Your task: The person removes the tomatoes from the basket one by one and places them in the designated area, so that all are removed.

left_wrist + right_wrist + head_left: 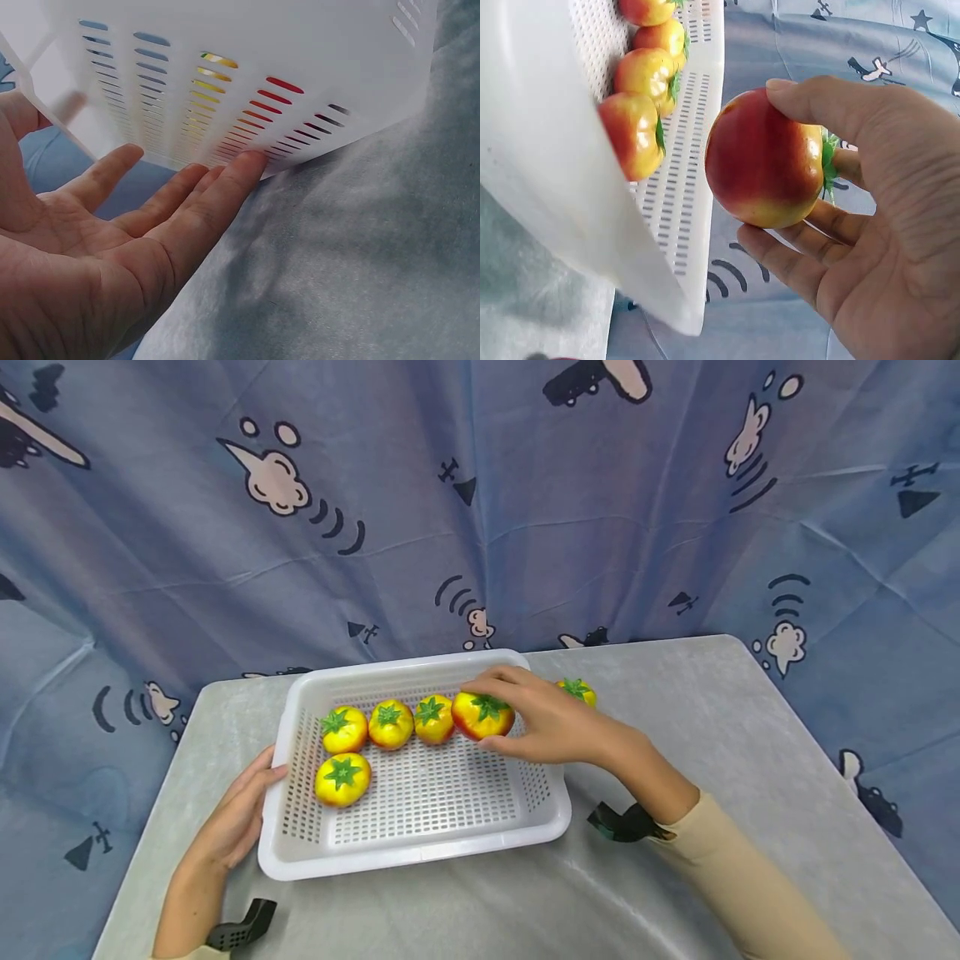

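My right hand (555,718) grips a yellow-and-red tomato (482,715) with a green leafy top, between thumb and fingers. In the right wrist view this tomato (766,161) is held up beside the white plastic basket (694,300). From the head, it appears over the right part of the basket (420,856). Several similar tomatoes lie inside: a row along the back, ending with one tomato (433,719), and another tomato (342,780) in front at the left. My left hand (238,814) holds the basket's left side, thumb over the rim, fingers (244,166) against the slotted outer wall.
One more tomato (577,692) sits on the grey-covered table (720,735) behind my right hand, partly hidden by it. A blue patterned curtain (480,510) hangs along the table's back edge and down both sides.
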`<state>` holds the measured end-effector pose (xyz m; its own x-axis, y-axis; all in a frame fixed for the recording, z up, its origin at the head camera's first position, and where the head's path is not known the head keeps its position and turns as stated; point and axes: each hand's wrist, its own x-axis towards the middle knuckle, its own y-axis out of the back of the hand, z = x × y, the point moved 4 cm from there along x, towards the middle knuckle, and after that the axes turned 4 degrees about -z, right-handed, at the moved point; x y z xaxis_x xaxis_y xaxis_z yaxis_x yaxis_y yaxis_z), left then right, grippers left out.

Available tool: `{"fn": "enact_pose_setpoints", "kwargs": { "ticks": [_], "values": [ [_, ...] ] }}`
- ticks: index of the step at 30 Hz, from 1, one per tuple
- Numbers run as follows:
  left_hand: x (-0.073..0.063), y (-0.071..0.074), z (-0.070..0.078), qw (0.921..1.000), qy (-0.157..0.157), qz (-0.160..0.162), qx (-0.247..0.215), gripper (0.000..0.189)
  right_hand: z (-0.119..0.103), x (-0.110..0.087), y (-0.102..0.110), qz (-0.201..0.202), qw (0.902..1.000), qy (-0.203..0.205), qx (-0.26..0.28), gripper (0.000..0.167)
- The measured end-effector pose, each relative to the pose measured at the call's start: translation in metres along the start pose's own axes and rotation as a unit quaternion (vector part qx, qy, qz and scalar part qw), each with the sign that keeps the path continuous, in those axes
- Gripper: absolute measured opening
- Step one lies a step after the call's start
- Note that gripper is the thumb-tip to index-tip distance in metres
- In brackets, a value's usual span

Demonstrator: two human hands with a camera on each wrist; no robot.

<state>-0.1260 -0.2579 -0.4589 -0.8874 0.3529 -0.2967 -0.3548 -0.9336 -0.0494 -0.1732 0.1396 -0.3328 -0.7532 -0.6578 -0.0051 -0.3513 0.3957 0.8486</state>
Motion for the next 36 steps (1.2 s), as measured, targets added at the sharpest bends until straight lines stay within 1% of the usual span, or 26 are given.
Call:
{"fn": "enact_pose_setpoints", "kwargs": {
  "ticks": [9,16,23,27,32,36],
  "values": [
    [0.000,-0.001,0.001,0.9999,0.006,0.003,0.014,0.069,0.016,-0.016,0.011,0.026,0.9988,-0.041,0.013,0.069],
    [0.001,-0.001,0.002,0.9999,0.006,0.007,0.013,0.069,0.032,-0.027,0.017,0.056,0.9967,-0.053,0.027,0.071],
    [0.001,-0.002,0.003,0.9999,0.006,0.006,0.015,0.069,0.047,-0.041,0.015,0.097,0.9922,-0.065,0.042,0.071],
    [0.002,-0.002,0.003,0.9998,0.006,0.011,0.016,0.069,0.052,-0.048,0.015,0.128,0.9890,-0.063,0.041,0.070],
    [0.001,-0.002,0.003,0.9997,0.005,0.020,0.015,0.069,0.057,-0.055,0.009,0.150,0.9863,-0.057,0.040,0.070],
    [0.000,-0.002,0.002,0.9996,0.007,0.022,0.013,0.069,0.062,-0.061,0.006,0.169,0.9821,-0.070,0.044,0.070]
  ]
}}
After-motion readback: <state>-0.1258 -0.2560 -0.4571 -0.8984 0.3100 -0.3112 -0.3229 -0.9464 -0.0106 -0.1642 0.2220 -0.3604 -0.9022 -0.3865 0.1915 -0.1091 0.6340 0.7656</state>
